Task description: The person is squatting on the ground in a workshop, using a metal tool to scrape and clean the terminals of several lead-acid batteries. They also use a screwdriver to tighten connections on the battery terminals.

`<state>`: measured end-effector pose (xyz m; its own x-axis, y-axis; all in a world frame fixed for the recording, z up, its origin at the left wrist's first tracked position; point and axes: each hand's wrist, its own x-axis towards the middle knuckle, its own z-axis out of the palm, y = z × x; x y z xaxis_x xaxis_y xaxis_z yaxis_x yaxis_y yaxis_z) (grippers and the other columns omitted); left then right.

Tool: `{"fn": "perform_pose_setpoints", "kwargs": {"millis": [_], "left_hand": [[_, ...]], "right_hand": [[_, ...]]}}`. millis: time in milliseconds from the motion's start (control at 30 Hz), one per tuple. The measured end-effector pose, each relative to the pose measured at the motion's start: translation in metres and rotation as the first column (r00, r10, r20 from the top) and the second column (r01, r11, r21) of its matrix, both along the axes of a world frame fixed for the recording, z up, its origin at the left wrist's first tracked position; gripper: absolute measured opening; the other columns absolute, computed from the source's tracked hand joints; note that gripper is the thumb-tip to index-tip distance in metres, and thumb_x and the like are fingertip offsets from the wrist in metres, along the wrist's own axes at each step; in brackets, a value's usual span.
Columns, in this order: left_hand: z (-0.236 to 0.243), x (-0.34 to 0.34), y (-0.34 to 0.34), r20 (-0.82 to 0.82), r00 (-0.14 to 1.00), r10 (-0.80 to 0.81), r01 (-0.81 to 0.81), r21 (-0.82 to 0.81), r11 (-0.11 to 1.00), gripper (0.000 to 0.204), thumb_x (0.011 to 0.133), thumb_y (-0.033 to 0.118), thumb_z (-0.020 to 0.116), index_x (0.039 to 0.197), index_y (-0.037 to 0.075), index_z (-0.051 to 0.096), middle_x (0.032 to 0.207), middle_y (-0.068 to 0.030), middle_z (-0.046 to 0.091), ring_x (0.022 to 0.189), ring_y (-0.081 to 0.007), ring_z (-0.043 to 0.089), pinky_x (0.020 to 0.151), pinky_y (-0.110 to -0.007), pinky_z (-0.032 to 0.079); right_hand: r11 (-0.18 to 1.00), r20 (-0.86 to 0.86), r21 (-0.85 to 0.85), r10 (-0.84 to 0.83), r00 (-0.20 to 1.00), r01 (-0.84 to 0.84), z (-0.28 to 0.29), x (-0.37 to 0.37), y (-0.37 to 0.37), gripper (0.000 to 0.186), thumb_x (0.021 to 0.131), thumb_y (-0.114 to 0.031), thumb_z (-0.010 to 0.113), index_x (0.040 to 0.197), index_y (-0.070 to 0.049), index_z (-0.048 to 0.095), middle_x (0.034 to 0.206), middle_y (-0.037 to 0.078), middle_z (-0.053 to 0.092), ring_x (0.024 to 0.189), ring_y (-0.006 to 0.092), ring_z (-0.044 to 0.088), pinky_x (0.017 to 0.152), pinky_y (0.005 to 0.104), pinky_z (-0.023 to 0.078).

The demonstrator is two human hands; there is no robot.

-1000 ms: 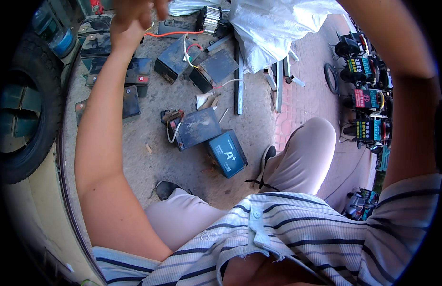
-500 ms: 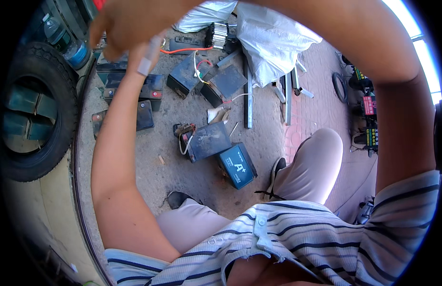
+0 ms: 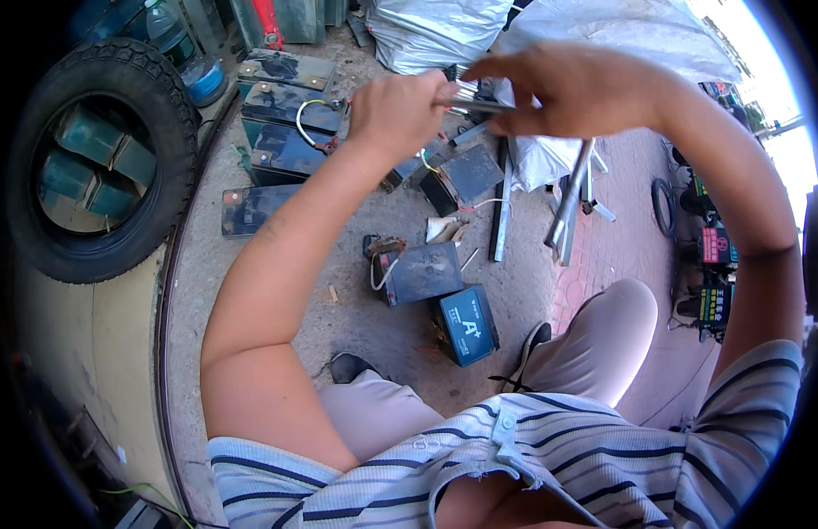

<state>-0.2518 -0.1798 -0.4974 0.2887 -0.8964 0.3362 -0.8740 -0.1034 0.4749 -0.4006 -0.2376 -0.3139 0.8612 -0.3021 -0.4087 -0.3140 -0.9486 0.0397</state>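
Note:
My left hand (image 3: 395,110) is closed on a slim metal piece (image 3: 475,106) held level above the batteries. Reaching in beside it, my right hand (image 3: 563,97) has curled fingers around or near the piece's other end; motion blur hides whether it grips. Behind my left hand, several dusty batteries (image 3: 281,106) stand in a group, with cables on them. Lower down lie two loose batteries (image 3: 479,181), one partly hidden, a wired dark battery (image 3: 419,269) and a blue battery (image 3: 462,322) touching it.
A tire (image 3: 34,163) with batteries inside stands at left, near water bottles (image 3: 166,40) and a red tool (image 3: 268,22). Plastic-wrapped bundles (image 3: 426,31) and metal bars (image 3: 501,207) lie ahead. Scooters (image 3: 709,247) line the right, beyond a loose black tire (image 3: 663,207).
Both hands have moved from the upper left to the upper middle, with the metal piece now horizontal between them. The view has shifted, showing more batteries and tools at upper left.

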Motion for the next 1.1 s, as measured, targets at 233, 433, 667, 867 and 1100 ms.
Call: {"fn": "perform_pose_setpoints", "kwargs": {"millis": [233, 433, 667, 867, 1100], "left_hand": [[-0.034, 0.007, -0.002, -0.027, 0.976, -0.216, 0.215, -0.052, 0.975, 0.036, 0.087, 0.041, 0.075, 0.108, 0.012, 0.069, 0.098, -0.0101, 0.071, 0.086, -0.0351, 0.070, 0.075, -0.046, 0.054], [-0.072, 0.114, 0.006, 0.089, 0.979, 0.181, -0.190, 0.102, 0.976, 0.044, 0.084, 0.042, 0.077, 0.116, 0.012, 0.070, 0.117, -0.0142, 0.068, 0.109, -0.0354, 0.065, 0.091, -0.047, 0.053], [-0.108, 0.174, 0.034, 0.163, 0.957, 0.240, -0.285, 0.363, 0.887, 0.036, 0.085, 0.031, 0.076, 0.110, 0.006, 0.069, 0.098, -0.0156, 0.073, 0.097, -0.0360, 0.069, 0.084, -0.044, 0.054], [-0.091, 0.153, 0.030, 0.191, 0.962, 0.193, -0.252, 0.362, 0.898, 0.024, 0.086, 0.020, 0.069, 0.102, 0.002, 0.071, 0.092, -0.0138, 0.074, 0.088, -0.0284, 0.072, 0.080, -0.039, 0.054], [-0.060, 0.065, 0.024, -0.577, 0.815, 0.053, 0.279, 0.470, 0.837, 0.021, 0.100, 0.015, 0.059, 0.116, 0.003, 0.067, 0.087, -0.0023, 0.065, 0.077, -0.0088, 0.062, 0.069, -0.025, 0.051]], "right_hand": [[0.756, 0.066, 0.506, -0.513, 0.856, 0.414, -0.056, -0.075, 0.005, 0.047, 0.099, -0.038, 0.062, 0.137, -0.010, 0.061, 0.071, 0.004, 0.059, 0.057, 0.0132, 0.053, 0.054, 0.0297, 0.043], [0.169, -0.037, 0.929, -0.841, 0.540, 0.328, -0.104, -0.131, -0.002, 0.069, 0.105, -0.060, 0.036, 0.131, -0.003, 0.064, 0.063, -0.007, 0.032, 0.049, 0.0036, 0.024, 0.044, 0.0219, 0.018], [0.188, -0.050, 0.881, -0.876, 0.479, 0.434, -0.131, -0.175, 0.012, 0.078, 0.103, -0.068, 0.029, 0.110, -0.006, 0.075, 0.062, -0.007, 0.029, 0.052, 0.0055, 0.023, 0.048, 0.0234, 0.020], [0.404, 0.091, 0.789, -0.822, 0.563, 0.463, -0.133, -0.213, 0.012, 0.073, 0.099, -0.071, 0.042, 0.102, -0.008, 0.078, 0.064, -0.004, 0.041, 0.057, 0.0081, 0.035, 0.053, 0.0254, 0.030], [0.492, -0.008, 0.674, -0.741, 0.671, 0.551, -0.152, -0.241, 0.014, 0.044, 0.098, -0.043, 0.067, 0.107, 0.000, 0.071, 0.068, -0.001, 0.048, 0.062, 0.0098, 0.043, 0.056, 0.0293, 0.035]]}}
